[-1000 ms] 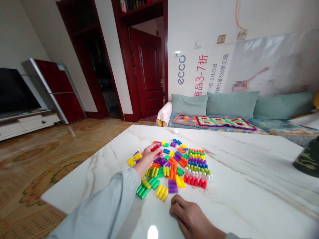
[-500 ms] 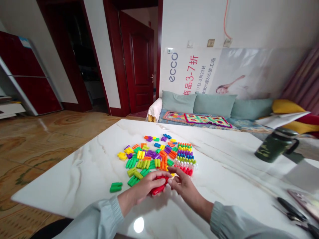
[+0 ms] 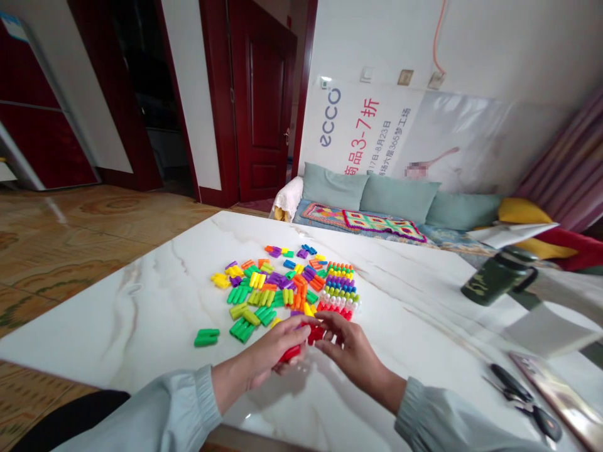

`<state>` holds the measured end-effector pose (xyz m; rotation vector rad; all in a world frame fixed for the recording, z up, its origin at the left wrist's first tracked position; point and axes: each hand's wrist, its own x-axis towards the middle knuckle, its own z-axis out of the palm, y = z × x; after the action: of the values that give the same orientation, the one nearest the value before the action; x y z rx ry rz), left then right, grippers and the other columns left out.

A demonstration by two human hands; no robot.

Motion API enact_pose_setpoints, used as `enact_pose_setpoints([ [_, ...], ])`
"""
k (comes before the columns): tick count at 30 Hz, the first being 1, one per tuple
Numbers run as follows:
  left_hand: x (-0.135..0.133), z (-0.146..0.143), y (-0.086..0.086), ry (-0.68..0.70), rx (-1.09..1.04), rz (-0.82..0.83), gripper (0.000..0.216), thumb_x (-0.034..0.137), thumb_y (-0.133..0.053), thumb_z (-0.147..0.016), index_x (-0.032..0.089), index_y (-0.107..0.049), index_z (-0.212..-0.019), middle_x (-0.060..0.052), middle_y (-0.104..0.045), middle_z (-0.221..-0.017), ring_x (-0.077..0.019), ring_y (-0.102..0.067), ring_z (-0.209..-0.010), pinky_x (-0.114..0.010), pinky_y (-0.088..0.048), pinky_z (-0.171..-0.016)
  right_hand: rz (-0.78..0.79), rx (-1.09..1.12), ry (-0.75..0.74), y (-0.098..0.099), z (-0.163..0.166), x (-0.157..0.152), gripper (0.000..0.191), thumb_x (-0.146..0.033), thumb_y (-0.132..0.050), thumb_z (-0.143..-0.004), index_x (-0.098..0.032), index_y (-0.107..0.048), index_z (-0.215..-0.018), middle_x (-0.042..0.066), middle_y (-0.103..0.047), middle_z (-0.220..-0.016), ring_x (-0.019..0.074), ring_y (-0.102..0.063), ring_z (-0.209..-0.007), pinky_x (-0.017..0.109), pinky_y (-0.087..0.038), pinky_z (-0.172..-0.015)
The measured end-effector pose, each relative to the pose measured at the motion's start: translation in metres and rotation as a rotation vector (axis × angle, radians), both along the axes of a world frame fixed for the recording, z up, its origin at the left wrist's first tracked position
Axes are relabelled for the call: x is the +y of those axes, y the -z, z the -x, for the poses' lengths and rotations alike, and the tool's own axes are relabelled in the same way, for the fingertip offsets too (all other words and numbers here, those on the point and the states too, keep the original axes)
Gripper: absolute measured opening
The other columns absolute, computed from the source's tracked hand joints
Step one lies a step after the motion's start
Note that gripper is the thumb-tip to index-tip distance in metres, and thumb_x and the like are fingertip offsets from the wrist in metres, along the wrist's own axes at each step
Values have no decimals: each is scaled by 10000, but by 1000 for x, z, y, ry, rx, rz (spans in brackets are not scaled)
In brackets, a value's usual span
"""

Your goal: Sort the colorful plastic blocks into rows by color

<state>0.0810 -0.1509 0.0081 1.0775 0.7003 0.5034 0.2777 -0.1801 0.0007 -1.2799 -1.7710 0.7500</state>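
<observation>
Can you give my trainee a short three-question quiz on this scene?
1. True or false: both hands grip red blocks.
2. Which lies apart, left of the block pile? A) a green block B) a blue block C) a white block
3. Fill in: the dark green mug lies on the ____, toward its right side.

Key:
1. True: the left hand and right hand meet on the red blocks.
2. A, the green block.
3. Table.
</observation>
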Motion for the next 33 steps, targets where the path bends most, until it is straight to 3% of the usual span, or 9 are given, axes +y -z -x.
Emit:
enact_pose_setpoints([
  [6,13,11,6,-209,12,-55,565,639,-622,-777,177,-577,-1099,75,-443,-575,-35,-232,-417,-181,-104,-406,-113,-174,304,5,-72,3,284,-353,-555,-850,-169,-659,-1039,73,-725,-890,164,-628,-694,272,-492,-579],
  [11,19,13,6,-277,-81,77,462,593,-637,-788,156,-573,-926,57,-475,-593,-19,-262,-393,-171,-130,-400,-69,-233,382,27,-107,6,287,-358,-557,-792,-164,-665,-974,86,-736,-890,201,-660,-739,313,-520,-614],
  [14,19,12,3,-270,-91,187,439,560,-635,-809,161,-580,-984,42,-510,-647,-16,-289,-400,-160,-140,-404,-52,-253,363,29,-108,7,290,-339,-543,-782,-169,-668,-982,79,-739,-896,199,-664,-741,320,-525,-635],
  [19,20,15,6,-235,-80,224,454,503,-691,-777,158,-595,-1055,38,-523,-690,-17,-326,-432,-147,-161,-410,-39,-232,293,8,-97,2,219,-331,-539,-803,-182,-650,-920,67,-731,-903,191,-672,-791,301,-527,-652],
  [24,19,17,10,-191,-33,118,470,468,-696,-770,167,-602,-1119,26,-545,-723,-19,-331,-447,-151,-172,-423,-9,-297,209,-4,-79,-4,122,-222,-537,-756,-192,-603,-854,38,-714,-799,155,-642,-675,257,-498,-591],
  [27,15,11,9,-100,50,-79,489,452,-672,-803,188,-584,-1206,9,-586,-730,-37,-345,-456,-170,-175,-424,-59,-452,187,-9,-70,-3,62,-183,-547,-741,-197,-585,-788,13,-664,-719,135,-584,-605,238,-452,-555],
  [30,11,1,11,-5,115,-260,530,452,-655,-824,172,-570,-1266,-2,-612,-723,-52,-357,-467,-191,-206,-430,-157,-636,54,-13,-63,-1,181,-120,-525,-769,-193,-647,-881,45,-671,-877,152,-614,-757,245,-466,-658],
  [33,7,-8,16,48,127,-228,548,445,-640,-834,168,-553,-1298,-23,-644,-766,-58,-364,-476,-200,-228,-434,-208,-857,-29,-14,-55,0,265,-104,-513,-850,-217,-666,-1033,73,-664,-1042,185,-616,-925,257,-459,-717],
])
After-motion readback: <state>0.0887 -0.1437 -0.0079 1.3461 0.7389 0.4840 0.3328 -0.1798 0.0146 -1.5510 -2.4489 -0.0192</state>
